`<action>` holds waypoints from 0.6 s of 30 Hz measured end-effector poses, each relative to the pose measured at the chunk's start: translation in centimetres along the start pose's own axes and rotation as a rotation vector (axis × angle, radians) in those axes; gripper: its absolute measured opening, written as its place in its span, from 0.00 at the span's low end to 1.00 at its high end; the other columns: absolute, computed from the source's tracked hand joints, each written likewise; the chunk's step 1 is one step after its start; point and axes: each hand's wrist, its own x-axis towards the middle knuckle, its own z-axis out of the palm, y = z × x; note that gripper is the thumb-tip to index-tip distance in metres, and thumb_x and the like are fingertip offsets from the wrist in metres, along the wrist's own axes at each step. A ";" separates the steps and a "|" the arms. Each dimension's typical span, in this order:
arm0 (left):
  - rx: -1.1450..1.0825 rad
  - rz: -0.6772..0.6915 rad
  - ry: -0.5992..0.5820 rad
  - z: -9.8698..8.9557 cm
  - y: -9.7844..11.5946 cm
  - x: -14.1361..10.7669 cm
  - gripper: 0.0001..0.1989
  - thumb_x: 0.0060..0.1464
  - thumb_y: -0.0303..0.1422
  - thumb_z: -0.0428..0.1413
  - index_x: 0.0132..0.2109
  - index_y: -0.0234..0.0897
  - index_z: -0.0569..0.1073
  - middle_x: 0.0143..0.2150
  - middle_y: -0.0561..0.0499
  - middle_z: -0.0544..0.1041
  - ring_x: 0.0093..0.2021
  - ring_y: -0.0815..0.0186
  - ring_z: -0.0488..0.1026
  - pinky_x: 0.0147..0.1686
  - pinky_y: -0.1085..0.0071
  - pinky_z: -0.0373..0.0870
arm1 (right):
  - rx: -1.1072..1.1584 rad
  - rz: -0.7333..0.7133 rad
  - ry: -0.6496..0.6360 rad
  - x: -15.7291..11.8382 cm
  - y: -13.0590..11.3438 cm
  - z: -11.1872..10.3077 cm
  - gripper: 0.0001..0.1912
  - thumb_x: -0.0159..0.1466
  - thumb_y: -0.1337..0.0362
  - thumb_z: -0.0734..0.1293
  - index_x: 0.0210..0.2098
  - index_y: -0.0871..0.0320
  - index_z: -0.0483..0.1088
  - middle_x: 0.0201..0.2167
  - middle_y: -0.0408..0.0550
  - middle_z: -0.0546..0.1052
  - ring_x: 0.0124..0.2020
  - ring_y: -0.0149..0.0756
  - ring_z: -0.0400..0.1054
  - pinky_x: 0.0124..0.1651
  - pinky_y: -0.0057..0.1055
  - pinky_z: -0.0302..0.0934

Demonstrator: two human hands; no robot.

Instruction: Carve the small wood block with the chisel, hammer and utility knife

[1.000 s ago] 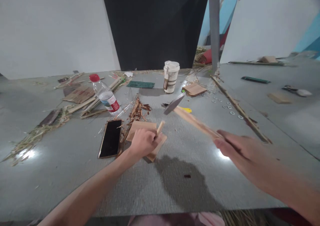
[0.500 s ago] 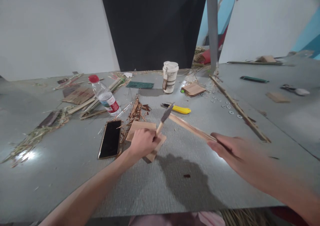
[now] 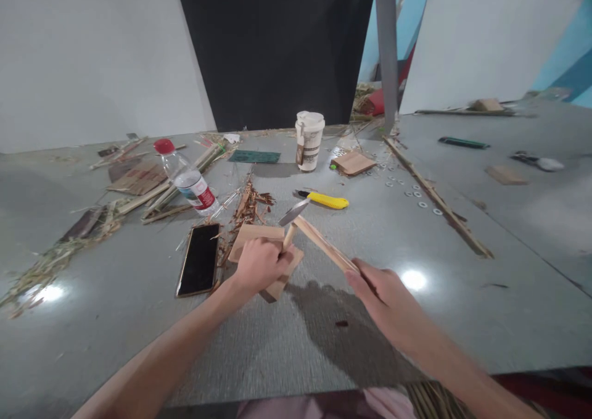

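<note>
My left hand (image 3: 259, 263) is closed around a short light wooden rod (image 3: 290, 237), which stands tilted over some wooden blocks; its lower end is hidden in my fist. One flat block (image 3: 250, 232) lies beneath the hand, and another wooden piece (image 3: 276, 288) shows at its right and front. My right hand (image 3: 383, 292) grips the wooden handle of a small hammer (image 3: 324, 243). The grey metal hammer head is at the top of the rod; I cannot tell whether they touch.
Left of the blocks lies a phone (image 3: 198, 260), with brown wood shavings (image 3: 250, 203) behind. Farther back are a tilted water bottle (image 3: 187, 181), a yellow utility knife (image 3: 326, 200), a lidded cup (image 3: 309, 141) and a wooden board (image 3: 354, 163). Several washers (image 3: 417, 194) lie near a long strip (image 3: 437, 197).
My right hand has moved left and slightly down, bringing the hammer head onto or close above the rod's top. My left hand keeps its grip. The whole view has shifted slightly.
</note>
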 end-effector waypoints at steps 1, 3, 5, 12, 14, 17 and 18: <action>0.025 -0.004 -0.018 -0.1 0.0 0.0 0.15 0.72 0.43 0.60 0.47 0.34 0.79 0.44 0.48 0.83 0.44 0.61 0.82 0.50 0.57 0.81 | 0.010 -0.009 0.003 0.2 0.0 0.1 0.27 0.79 0.41 0.53 0.31 0.51 0.62 0.21 0.38 0.66 0.22 0.35 0.61 0.27 0.32 0.51; 0.072 -0.017 -0.049 -0.2 0.0 0.1 0.15 0.72 0.43 0.60 0.46 0.34 0.79 0.43 0.49 0.83 0.43 0.61 0.82 0.50 0.57 0.81 | 0.019 -0.020 0.015 0.5 -0.1 -0.4 0.27 0.79 0.41 0.53 0.31 0.51 0.61 0.20 0.37 0.64 0.21 0.34 0.60 0.27 0.32 0.50; 0.090 -0.026 -0.059 -0.1 0.0 0.1 0.15 0.72 0.43 0.60 0.46 0.34 0.79 0.43 0.49 0.83 0.43 0.62 0.82 0.50 0.57 0.81 | 0.026 -0.041 0.043 0.8 -0.2 -1.3 0.27 0.79 0.41 0.53 0.31 0.50 0.59 0.19 0.36 0.62 0.20 0.34 0.59 0.26 0.32 0.49; 0.093 -0.038 -0.041 0.2 -0.2 0.1 0.18 0.73 0.45 0.59 0.41 0.34 0.78 0.39 0.50 0.82 0.40 0.63 0.81 0.48 0.59 0.80 | -0.121 -0.081 -0.043 1.4 -1.0 -3.7 0.26 0.79 0.43 0.54 0.30 0.50 0.60 0.19 0.36 0.61 0.19 0.33 0.58 0.26 0.33 0.46; 0.095 -0.035 -0.038 0.1 -0.1 0.1 0.20 0.73 0.46 0.58 0.37 0.35 0.78 0.36 0.51 0.81 0.38 0.64 0.80 0.47 0.60 0.80 | -0.134 -0.090 -0.052 1.3 -1.3 -3.9 0.26 0.79 0.43 0.54 0.30 0.50 0.60 0.19 0.37 0.61 0.20 0.34 0.58 0.25 0.32 0.46; 0.096 -0.028 -0.032 0.1 -0.1 0.1 0.22 0.73 0.48 0.58 0.35 0.35 0.77 0.34 0.52 0.81 0.37 0.64 0.80 0.46 0.61 0.79 | -0.093 -0.100 0.013 1.1 -1.7 -4.1 0.26 0.79 0.42 0.54 0.31 0.50 0.59 0.19 0.36 0.60 0.19 0.34 0.58 0.25 0.32 0.47; 0.096 -0.026 -0.030 0.1 -0.1 0.1 0.22 0.73 0.48 0.58 0.35 0.35 0.77 0.34 0.52 0.81 0.37 0.64 0.80 0.46 0.61 0.79 | -0.091 -0.096 0.026 1.1 -1.8 -4.1 0.26 0.79 0.42 0.53 0.31 0.49 0.59 0.18 0.36 0.60 0.19 0.34 0.57 0.25 0.32 0.47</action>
